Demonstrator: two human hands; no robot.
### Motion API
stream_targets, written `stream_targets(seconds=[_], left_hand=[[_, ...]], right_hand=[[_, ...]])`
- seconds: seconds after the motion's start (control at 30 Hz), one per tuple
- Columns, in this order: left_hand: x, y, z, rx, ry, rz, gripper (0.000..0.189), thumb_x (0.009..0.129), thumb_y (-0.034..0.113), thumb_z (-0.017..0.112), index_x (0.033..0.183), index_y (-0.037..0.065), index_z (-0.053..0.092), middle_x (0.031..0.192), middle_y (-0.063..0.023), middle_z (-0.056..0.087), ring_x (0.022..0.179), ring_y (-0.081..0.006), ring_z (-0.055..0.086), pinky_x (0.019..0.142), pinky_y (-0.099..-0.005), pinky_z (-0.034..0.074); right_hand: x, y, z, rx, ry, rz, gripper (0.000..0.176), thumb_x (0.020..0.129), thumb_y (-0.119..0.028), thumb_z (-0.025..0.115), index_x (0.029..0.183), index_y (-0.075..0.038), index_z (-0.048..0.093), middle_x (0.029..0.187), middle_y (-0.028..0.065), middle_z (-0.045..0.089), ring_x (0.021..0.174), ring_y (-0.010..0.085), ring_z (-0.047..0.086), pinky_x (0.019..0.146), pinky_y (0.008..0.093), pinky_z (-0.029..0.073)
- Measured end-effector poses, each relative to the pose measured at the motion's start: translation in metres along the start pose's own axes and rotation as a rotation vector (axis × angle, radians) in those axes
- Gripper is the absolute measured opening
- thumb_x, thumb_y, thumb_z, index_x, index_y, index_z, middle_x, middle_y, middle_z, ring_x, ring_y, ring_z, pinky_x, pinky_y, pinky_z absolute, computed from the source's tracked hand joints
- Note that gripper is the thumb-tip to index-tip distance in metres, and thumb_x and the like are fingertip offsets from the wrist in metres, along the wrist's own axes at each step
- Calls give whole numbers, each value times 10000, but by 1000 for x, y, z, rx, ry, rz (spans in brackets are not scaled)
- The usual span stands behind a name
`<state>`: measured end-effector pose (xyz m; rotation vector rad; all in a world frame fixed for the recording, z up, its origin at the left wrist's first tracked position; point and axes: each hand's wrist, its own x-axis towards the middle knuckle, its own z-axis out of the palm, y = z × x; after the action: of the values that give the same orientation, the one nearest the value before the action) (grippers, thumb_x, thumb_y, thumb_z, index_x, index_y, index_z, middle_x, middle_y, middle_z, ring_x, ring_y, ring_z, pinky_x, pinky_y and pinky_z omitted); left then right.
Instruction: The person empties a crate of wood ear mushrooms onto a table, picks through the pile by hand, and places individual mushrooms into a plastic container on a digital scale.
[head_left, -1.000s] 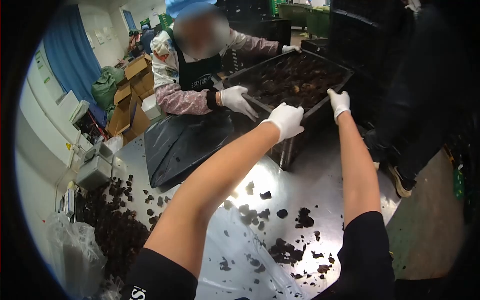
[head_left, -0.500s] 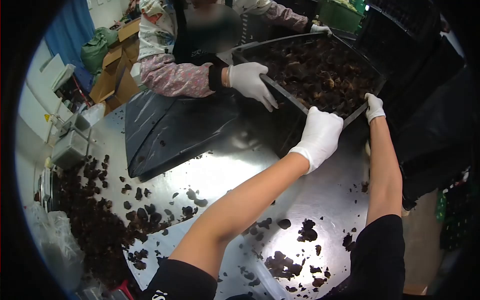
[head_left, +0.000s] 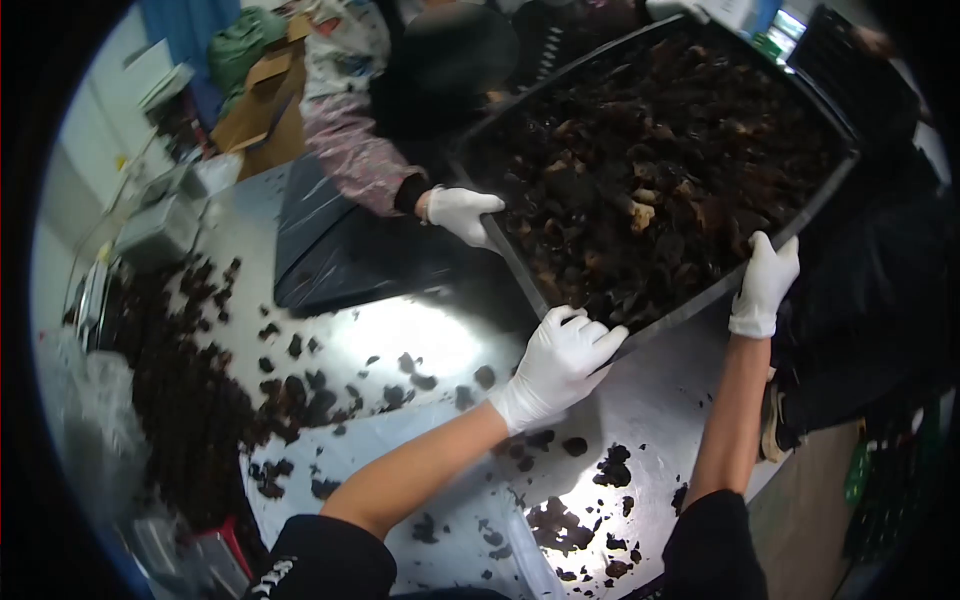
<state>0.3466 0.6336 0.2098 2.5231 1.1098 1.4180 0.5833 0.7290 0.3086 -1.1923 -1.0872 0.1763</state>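
A large black crate (head_left: 690,312) is heaped with dark, curled wood ear mushrooms (head_left: 640,190). It is held above the metal table, its near side toward me. My left hand (head_left: 562,365), in a white glove, grips the near left corner with fingers over the rim. At the near right, my right hand (head_left: 767,285), also gloved, is closed on the rim with its thumb on top. Another person's gloved hand (head_left: 465,213) supports the left side of the crate. The crate's underside is hidden.
Loose mushroom pieces (head_left: 170,400) pile at the table's left, with more scattered on the metal table (head_left: 640,400). A folded black plastic sheet (head_left: 350,265) lies below the other person's arm. Grey boxes (head_left: 160,230) and a cardboard box (head_left: 265,115) stand at the back left.
The crate looks larger and nearer, and more of its contents shows. My left hand has shifted left and lower in view, my right hand lower. The other person still holds the left side.
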Motion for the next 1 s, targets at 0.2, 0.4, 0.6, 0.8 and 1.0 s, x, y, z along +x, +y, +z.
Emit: stream_targets(seconds=[0.2, 0.4, 0.6, 0.8, 1.0], left_hand=[[-46, -1, -70, 43, 4, -89, 498, 723, 213, 742, 1162, 45, 574, 1080, -105, 568, 1042, -296, 538, 951, -420, 407], [-293, 29, -160, 291, 368, -999, 896, 767, 127, 727, 1459, -46, 184, 1501, -229, 202, 1408, -357, 204, 1160, -423, 159], [-438, 82, -216, 830, 515, -1533, 767, 925, 303, 574, 1443, -102, 179, 1497, -294, 201, 1401, -418, 191, 1153, -456, 157], [-462, 102, -217, 721, 694, -1460, 731, 976, 343, 490, 1441, -115, 160, 1494, -317, 183, 1404, -415, 179, 1151, -472, 169], [-444, 106, -224, 612, 826, -1448, 717, 994, 362, 451, 1456, -93, 145, 1503, -312, 162, 1415, -404, 159, 1161, -461, 152]], right_hand=[[-60, -98, 56, 0, 145, -238, 633, 781, 84, 497, 1401, 77, 369, 1329, 149, 517, 1115, 206, 541, 986, 274, 389], [-203, -126, 69, -54, 35, -256, 765, 730, 91, 475, 1460, 53, 249, 1498, 212, 309, 1404, 306, 289, 1167, 362, 177], [-304, -126, 76, -34, -316, -347, 832, 737, 68, 540, 1472, 72, 151, 1552, 232, 103, 1440, 387, 132, 1174, 457, 100], [-318, -142, 69, -83, -292, -351, 812, 780, 23, 594, 1474, 40, 171, 1545, 223, 145, 1438, 362, 157, 1173, 451, 139], [-315, -153, 52, -46, -444, -295, 829, 798, -23, 607, 1484, 39, 145, 1563, 207, 117, 1455, 327, 123, 1181, 421, 113]])
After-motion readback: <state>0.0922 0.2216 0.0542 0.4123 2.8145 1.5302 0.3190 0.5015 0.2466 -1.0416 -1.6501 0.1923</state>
